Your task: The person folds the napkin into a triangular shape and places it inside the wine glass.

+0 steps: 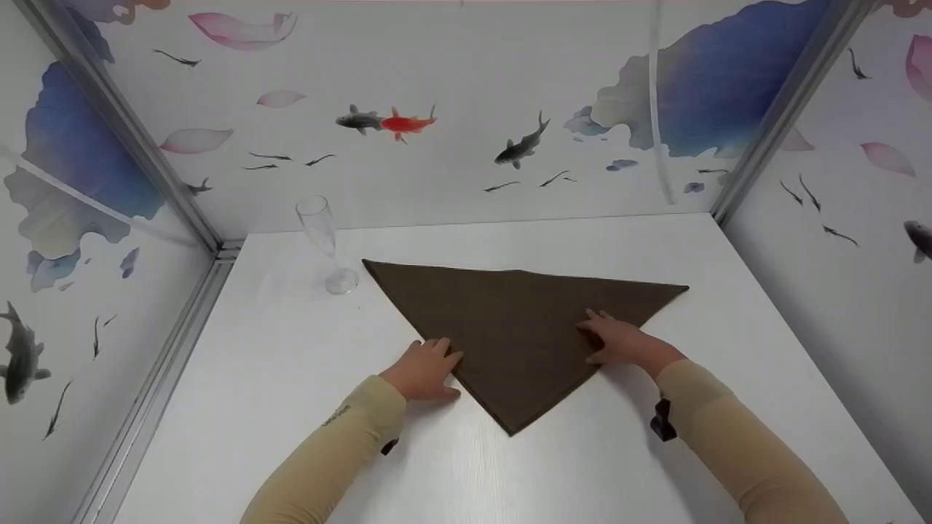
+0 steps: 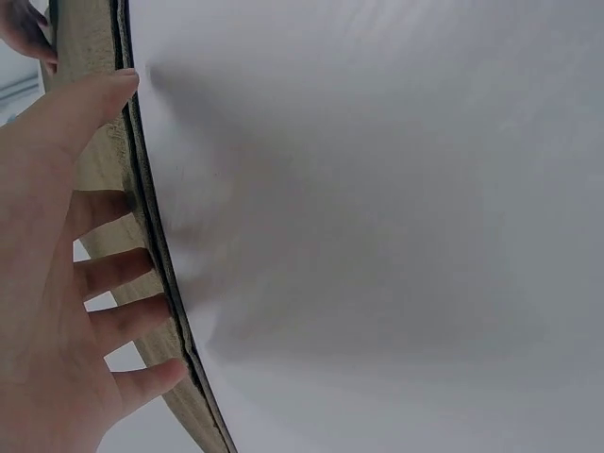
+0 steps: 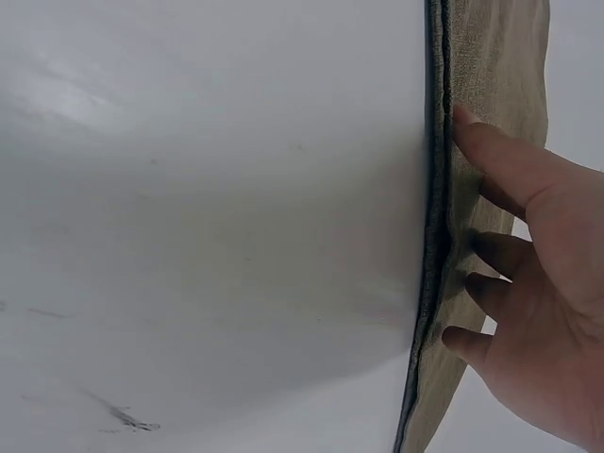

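Note:
A brown cloth napkin [image 1: 510,327], folded into a triangle, lies flat with its long side at the back and a corner toward me. My left hand [image 1: 424,370] touches its left slanting edge with spread fingers. In the left wrist view, the fingertips [image 2: 151,311] of that hand rest along the layered edge of the napkin [image 2: 142,179]. On the right part of the cloth rests my right hand [image 1: 617,340], its fingers fairly straight. The right wrist view has the thumb and fingers apart on the napkin [image 3: 491,66], close to its doubled edge.
A clear stemmed glass [image 1: 341,280] stands at the back left of the white table [image 1: 277,364], beside the napkin's left corner. White panels [image 1: 459,182] printed with fish and petals enclose the back and both sides, with grey metal posts [image 1: 790,109] at the corners.

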{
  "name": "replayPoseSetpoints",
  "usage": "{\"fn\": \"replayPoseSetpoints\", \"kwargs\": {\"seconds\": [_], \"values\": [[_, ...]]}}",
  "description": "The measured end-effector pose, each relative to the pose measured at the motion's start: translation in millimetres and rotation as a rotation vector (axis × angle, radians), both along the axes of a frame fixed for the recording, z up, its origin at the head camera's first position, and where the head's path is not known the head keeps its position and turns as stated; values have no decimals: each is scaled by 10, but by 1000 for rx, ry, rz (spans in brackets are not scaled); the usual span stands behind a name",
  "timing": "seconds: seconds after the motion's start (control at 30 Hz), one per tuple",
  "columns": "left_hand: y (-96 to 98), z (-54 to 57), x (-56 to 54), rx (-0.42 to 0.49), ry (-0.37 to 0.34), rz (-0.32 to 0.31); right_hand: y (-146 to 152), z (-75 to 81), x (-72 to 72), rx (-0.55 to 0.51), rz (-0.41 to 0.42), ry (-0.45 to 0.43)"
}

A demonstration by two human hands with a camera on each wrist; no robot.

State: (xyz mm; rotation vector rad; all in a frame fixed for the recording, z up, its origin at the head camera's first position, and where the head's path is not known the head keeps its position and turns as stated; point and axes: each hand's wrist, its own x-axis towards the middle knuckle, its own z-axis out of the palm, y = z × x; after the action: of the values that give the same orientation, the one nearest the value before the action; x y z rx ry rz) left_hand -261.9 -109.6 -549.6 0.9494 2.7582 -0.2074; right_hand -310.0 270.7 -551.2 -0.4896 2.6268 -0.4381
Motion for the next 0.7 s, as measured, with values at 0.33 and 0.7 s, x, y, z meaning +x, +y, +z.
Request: {"fn": "replayPoseSetpoints", "kwargs": {"seconds": [0.33,0.7], "values": [[35,21,97,12,-14,-23,34,40,-65,78,9,11],[65,23,137,31,-17,-50,90,86,-107,106,-13,13]]}}
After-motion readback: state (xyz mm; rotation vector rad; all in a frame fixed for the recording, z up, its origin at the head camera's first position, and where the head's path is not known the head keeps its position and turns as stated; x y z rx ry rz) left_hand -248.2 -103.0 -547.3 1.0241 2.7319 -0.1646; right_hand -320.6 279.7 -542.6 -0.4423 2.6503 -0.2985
